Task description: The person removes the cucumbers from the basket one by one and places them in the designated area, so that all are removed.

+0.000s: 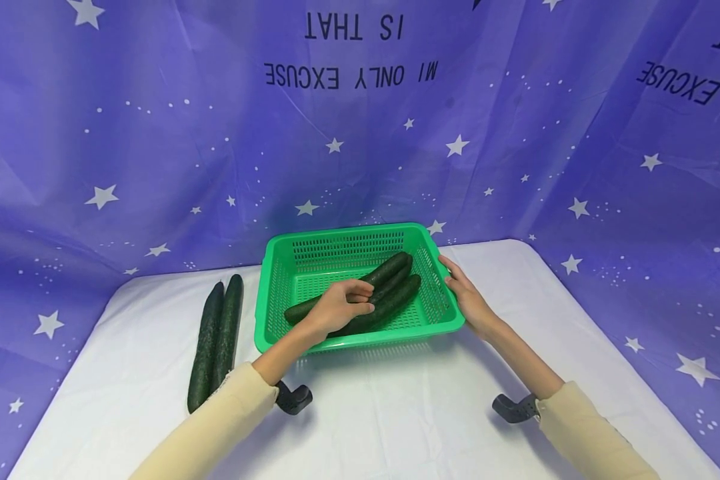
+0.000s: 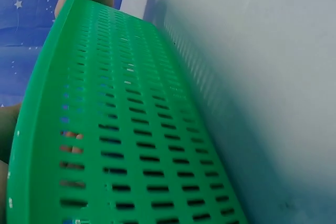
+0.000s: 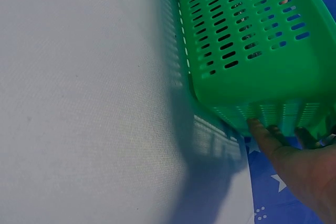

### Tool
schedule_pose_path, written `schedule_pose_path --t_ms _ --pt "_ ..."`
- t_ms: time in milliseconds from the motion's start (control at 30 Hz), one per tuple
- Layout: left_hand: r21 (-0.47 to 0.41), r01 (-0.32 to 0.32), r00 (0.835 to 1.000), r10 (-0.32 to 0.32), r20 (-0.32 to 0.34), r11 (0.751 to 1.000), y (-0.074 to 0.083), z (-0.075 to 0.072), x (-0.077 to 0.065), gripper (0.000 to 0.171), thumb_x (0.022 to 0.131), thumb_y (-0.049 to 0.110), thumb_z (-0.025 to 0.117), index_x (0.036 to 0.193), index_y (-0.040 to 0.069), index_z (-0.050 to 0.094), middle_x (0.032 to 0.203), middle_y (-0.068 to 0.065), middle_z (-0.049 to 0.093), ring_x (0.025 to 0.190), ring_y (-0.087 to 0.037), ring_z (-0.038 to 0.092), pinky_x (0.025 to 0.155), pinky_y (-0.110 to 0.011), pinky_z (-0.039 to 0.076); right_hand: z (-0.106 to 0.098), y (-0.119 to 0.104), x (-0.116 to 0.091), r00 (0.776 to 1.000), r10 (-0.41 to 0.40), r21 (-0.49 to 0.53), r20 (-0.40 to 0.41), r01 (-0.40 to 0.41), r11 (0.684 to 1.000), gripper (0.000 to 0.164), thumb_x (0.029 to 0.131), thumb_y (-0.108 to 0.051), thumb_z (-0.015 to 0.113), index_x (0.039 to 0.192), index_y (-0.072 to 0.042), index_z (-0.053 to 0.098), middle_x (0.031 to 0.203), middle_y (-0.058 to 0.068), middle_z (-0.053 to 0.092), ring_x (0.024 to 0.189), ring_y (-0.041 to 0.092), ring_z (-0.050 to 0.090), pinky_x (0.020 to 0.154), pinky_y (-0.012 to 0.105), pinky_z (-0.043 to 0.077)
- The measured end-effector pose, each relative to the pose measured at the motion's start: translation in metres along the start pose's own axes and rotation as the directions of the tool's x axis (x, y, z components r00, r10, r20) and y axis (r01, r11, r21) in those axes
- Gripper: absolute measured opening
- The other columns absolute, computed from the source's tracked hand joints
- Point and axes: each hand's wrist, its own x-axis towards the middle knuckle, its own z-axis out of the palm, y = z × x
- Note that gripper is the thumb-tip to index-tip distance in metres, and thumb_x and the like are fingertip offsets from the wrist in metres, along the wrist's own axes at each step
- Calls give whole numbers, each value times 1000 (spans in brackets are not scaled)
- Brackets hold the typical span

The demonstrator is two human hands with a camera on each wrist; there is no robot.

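Observation:
A green perforated plastic basket (image 1: 396, 335) stands near the far edge of the white table. Inside it lie three dark green cucumbers (image 1: 396, 299), slanting up to the right and partly covered by my left hand (image 1: 339, 308). That hand reaches over the front rim, its fingers loosely bent and a gap between them and the thumb. Against the outside of the basket's right end rests my right hand (image 1: 469, 300). In the right wrist view its extended fingers (image 3: 266, 139) touch the end wall. The left wrist view shows mainly the basket's front wall (image 2: 136, 124).
Two more cucumbers (image 1: 207, 347) lie side by side on the white tablecloth (image 1: 408, 413), left of the basket. Behind the table hangs a purple curtain (image 1: 360, 147) with stars and lettering. A dark curved mount (image 1: 294, 399) sits at each wrist.

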Motion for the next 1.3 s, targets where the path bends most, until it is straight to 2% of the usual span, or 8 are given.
schedule_pose_path --t_ms 67,233,400,633,867,1100,1300 --pt "8 21 1000 -21 3 1000 0 4 5 41 96 6 68 135 -1 58 133 -18 58 121 -30 55 96 -40 50 0 0 0 1000 -4 -8 0 4 1000 55 111 -27 24 163 -21 6 161 20 12 129 40 38 90 28 48" --pt "74 26 1000 -27 12 997 -1 11 15 40 95 4 67 134 -2 58 133 -17 58 122 -31 54 97 -42 49 0 0 0 1000 -5 -6 -7 5 1000 55 111 -27 25 163 -20 7 160 21 14 125 39 41 88 28 49" --pt "142 47 998 -53 37 989 -3 14 19 41 96 1 65 136 -1 57 135 -14 57 127 -33 50 101 -45 46 1 0 1 1000 -3 -1 -5 3 1000 54 111 -25 24 163 -19 7 160 20 15 126 39 41 88 28 49" --pt "256 27 995 -49 81 966 -6 15 22 44 96 0 65 138 -2 54 136 -15 56 126 -34 50 101 -45 46 1 -2 1 1000 1 -2 -8 -1 1000 54 111 -24 23 163 -21 7 160 18 15 128 40 39 88 27 49" --pt "357 13 992 -57 113 934 -8 18 26 50 92 4 72 139 -1 55 133 -17 57 124 -33 52 100 -44 46 0 -1 0 1000 -1 -1 -10 1 1000 54 111 -25 24 163 -21 7 160 20 15 125 40 41 88 28 49" --pt "399 1 990 -58 131 917 -6 20 27 54 91 3 72 142 -1 53 135 -18 55 125 -33 51 100 -45 47 1 0 0 1000 -3 11 -3 3 1000 54 111 -25 24 163 -22 8 161 17 14 130 40 37 90 28 48" --pt "409 -26 995 -16 99 912 -5 18 25 46 92 1 69 137 -3 58 131 -18 58 123 -33 53 96 -44 50 1 0 0 1000 -11 9 0 11 1000 54 111 -26 24 163 -21 7 162 18 12 131 41 36 91 27 48"
